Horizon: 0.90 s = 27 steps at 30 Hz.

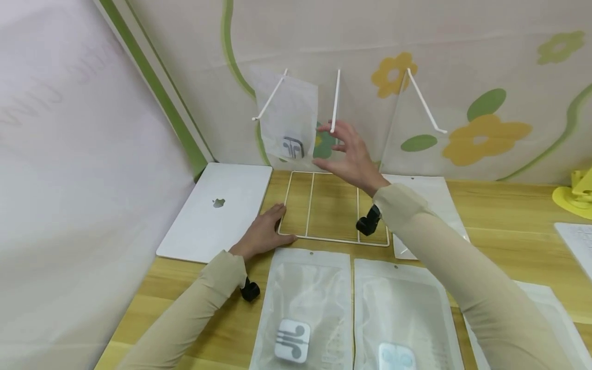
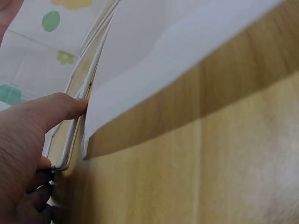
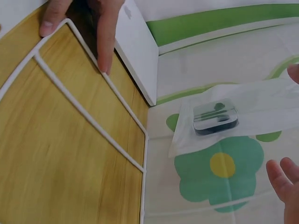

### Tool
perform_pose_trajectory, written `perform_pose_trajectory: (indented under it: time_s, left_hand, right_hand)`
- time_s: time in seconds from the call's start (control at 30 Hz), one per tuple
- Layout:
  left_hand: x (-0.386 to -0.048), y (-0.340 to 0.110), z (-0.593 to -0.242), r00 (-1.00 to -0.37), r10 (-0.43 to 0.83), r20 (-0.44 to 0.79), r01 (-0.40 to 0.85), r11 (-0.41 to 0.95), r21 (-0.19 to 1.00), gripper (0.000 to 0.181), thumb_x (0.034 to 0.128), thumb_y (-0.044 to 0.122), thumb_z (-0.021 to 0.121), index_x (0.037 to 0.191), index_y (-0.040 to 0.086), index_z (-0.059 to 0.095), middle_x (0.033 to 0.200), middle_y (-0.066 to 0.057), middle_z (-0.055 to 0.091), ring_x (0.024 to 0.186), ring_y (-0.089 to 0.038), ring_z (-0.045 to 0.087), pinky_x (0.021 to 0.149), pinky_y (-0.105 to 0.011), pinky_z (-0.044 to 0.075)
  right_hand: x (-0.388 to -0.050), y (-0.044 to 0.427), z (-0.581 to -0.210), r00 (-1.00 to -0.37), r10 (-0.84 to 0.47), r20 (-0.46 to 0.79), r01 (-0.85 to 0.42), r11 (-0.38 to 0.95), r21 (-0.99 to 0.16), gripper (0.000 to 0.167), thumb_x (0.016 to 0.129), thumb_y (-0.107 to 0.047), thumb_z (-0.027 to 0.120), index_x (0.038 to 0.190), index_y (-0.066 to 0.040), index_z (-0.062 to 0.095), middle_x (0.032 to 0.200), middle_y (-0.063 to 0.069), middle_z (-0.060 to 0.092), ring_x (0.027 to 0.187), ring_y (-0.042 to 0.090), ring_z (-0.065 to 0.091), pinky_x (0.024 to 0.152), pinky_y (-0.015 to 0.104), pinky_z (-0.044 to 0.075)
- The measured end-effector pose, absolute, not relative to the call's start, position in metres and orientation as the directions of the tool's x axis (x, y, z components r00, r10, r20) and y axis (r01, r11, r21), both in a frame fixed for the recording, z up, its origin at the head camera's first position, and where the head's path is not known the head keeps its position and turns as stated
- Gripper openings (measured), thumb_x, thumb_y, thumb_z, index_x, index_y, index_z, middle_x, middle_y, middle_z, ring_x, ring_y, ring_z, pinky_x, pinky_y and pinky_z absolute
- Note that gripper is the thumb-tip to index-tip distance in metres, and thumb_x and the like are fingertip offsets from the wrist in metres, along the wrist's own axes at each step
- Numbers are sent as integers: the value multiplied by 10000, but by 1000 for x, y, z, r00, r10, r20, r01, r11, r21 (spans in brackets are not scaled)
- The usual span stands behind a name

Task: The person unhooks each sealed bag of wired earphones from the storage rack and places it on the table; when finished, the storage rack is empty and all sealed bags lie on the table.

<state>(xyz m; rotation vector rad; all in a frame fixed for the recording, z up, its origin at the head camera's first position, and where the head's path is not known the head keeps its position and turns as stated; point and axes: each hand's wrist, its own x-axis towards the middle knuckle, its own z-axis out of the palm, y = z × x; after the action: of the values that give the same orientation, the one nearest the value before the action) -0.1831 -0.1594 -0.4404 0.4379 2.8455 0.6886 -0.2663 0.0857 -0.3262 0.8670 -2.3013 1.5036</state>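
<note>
My left hand (image 1: 262,228) rests at the near left corner of a white wire rack base (image 1: 333,240); its thumb and forefinger press the wires in the right wrist view. Three white hooks jut out above the base: left (image 1: 270,96), middle (image 1: 336,100) and right (image 1: 425,100). On the left hook hangs a translucent zip bag (image 1: 293,105) with an earphone case (image 3: 216,116) at its bottom. Beside this bag, just under the middle hook, my right hand (image 1: 351,154) is raised with fingers spread and nothing held.
A closed silver laptop (image 1: 217,210) lies left of the base. Flat bags with an earphone case (image 1: 292,340) and a white case (image 1: 396,357) lie in front. Another bag (image 1: 425,205) lies at right, near a white keyboard (image 1: 578,241) and a yellow stand (image 1: 575,198).
</note>
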Motion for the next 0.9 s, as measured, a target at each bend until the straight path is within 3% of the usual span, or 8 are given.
perform_pose_trajectory:
  time_s: [0.33,0.43,0.57,0.77,0.9]
  left_hand:
    - [-181,-167,-434,-943,318,-97,240,852,466,925,836,490,705,1508,17,280,1604,-119,225,1483,-299,219,1189,-512,235]
    - [-180,-169,-433,-943,315,-104,235,856,462,925,838,494,701,1511,24,274,1608,-108,218,1488,-285,210,1192,-497,237]
    - [-180,-169,-434,-944,313,-104,231,853,468,924,837,499,699,1512,30,276,1609,-102,217,1491,-276,202,1196,-492,232]
    - [-176,-166,-435,-946,306,-105,222,851,475,923,832,495,704,1509,29,284,1608,-99,222,1491,-272,204,1199,-493,221]
    - [-175,-164,-435,-946,305,-105,224,855,468,923,834,501,700,1511,33,280,1610,-94,216,1490,-274,205,1198,-489,227]
  right_hand:
    - [-292,54,-316,-789,-324,521,-606,273,-747,595,758,-112,831,1296,-188,588,1439,28,427,1360,179,375,996,489,484]
    - [-298,46,-316,-800,-333,499,-587,263,-766,562,773,-146,824,1285,-210,602,1434,-8,440,1402,162,322,1005,446,479]
    - [-304,37,-320,-817,-322,478,-566,288,-773,503,804,-203,802,1270,-214,612,1402,-25,489,1374,137,365,975,370,490]
    - [-307,27,-327,-875,-210,435,-483,357,-800,335,857,-185,739,1182,-152,662,1323,-24,597,1260,97,496,1038,277,420]
    - [-306,26,-327,-900,-94,426,-431,334,-838,206,867,-152,719,1072,-147,707,1191,-18,675,940,121,551,836,220,440]
